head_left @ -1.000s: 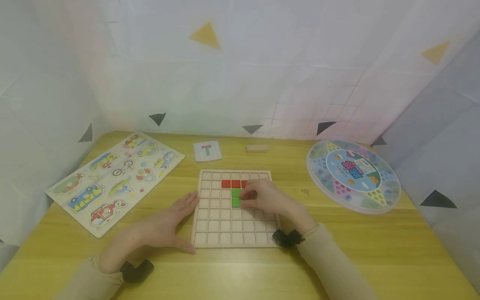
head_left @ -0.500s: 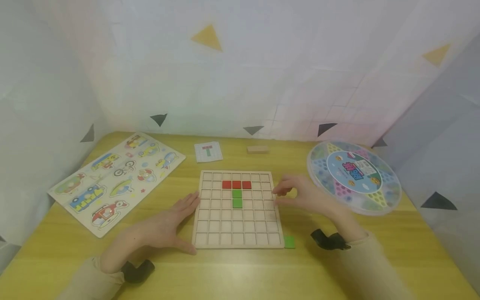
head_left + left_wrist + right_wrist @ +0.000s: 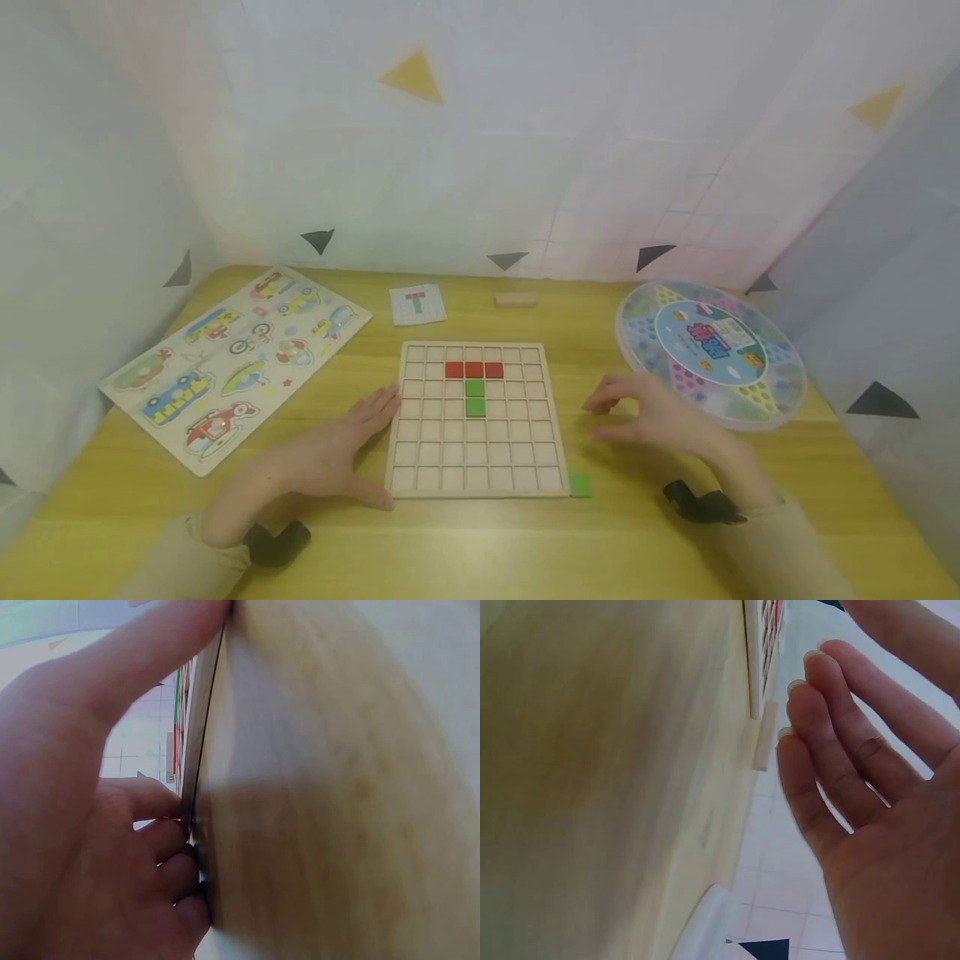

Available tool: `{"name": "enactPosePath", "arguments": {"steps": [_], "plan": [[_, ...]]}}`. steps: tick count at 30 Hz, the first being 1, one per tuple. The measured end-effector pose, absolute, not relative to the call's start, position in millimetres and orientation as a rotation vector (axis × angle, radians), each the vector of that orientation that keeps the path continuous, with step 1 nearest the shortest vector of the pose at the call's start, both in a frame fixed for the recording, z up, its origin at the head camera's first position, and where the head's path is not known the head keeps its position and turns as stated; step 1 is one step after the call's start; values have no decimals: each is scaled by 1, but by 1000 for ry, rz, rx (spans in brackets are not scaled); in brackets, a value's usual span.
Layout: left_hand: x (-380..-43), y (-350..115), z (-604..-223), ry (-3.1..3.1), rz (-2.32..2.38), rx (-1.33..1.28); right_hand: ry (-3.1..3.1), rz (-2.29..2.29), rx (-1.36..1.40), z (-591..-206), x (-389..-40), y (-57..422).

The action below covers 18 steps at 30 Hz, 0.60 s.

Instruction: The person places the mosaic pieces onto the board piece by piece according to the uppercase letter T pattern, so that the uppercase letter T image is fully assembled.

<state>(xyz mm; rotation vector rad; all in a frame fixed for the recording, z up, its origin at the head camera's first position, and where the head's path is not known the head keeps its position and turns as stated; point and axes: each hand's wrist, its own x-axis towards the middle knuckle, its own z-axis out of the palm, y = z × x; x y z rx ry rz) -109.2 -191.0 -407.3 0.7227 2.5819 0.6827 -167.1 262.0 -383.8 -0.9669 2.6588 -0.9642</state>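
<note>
A wooden grid board (image 3: pixel 440 431) lies in the middle of the table. In its cells sit three red tiles (image 3: pixel 474 370) in a row, with two green tiles (image 3: pixel 476 407) below the middle one, forming a T. My left hand (image 3: pixel 330 454) rests at the board's left edge, fingers and thumb spread and touching it. To the right of the board hovers my right hand (image 3: pixel 660 417), its fingers relaxed and slightly bent; the right wrist view shows nothing between them. A loose green tile (image 3: pixel 580 485) lies against the board's lower right corner.
Behind the board lie a small card (image 3: pixel 417 305) printed with a T pattern and a wooden block (image 3: pixel 516 300). A vehicle picture puzzle (image 3: pixel 238 367) covers the left of the table (image 3: pixel 480 550). At right is a round game box (image 3: pixel 708 350).
My right hand has moved off the green tiles, rightward and toward me, uncovering the right red tile and the loose green tile. The left hand stays at the board's edge.
</note>
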Motion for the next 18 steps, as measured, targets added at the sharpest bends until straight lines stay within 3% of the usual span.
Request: {"name": "enactPosePath", "arguments": {"steps": [18], "plan": [[-111,-192,-410,2572,697,728,2399,-804,-1078,-401,-164,251]]}}
